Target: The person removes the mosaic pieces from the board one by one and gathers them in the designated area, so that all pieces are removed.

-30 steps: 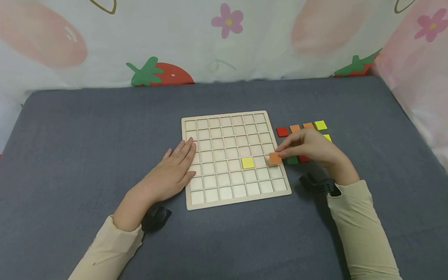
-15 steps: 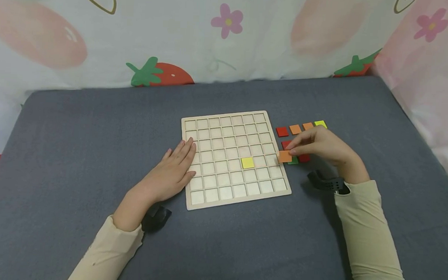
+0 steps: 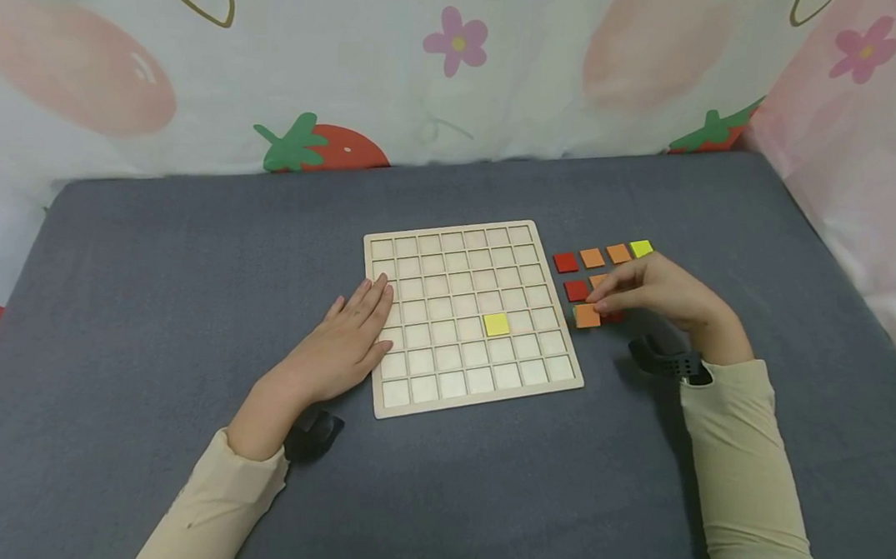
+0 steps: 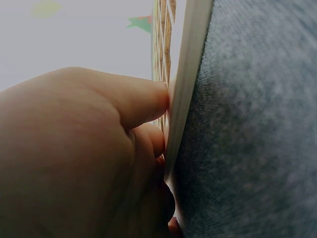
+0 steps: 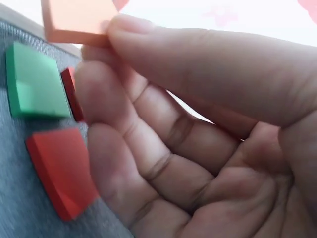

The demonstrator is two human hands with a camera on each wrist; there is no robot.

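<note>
My right hand [image 3: 657,295] pinches an orange square tile [image 3: 586,316] by its edge between thumb and fingers, just right of the board. In the right wrist view the held orange tile [image 5: 79,20] is raised above a green tile [image 5: 37,82] and a red tile [image 5: 64,168] on the cloth. The wooden grid board [image 3: 480,402] lies flat, with one yellow tile [image 3: 495,324] in a cell. My left hand [image 3: 340,341] rests with straight fingers on the board's left edge. In the left wrist view its thumb [image 4: 143,101] touches the board's rim [image 4: 188,74].
Right of the board lie several loose tiles in rows: a red tile [image 3: 565,262], an orange tile [image 3: 591,258], a yellow tile [image 3: 641,248] and others partly under the right hand. Grey cloth [image 3: 192,302] covers the table; a patterned curtain [image 3: 532,83] hangs behind it.
My right hand has carried the orange tile rightward, off the board's right edge and over the loose tiles, covering the green one in the head view. The left hand has stayed put.
</note>
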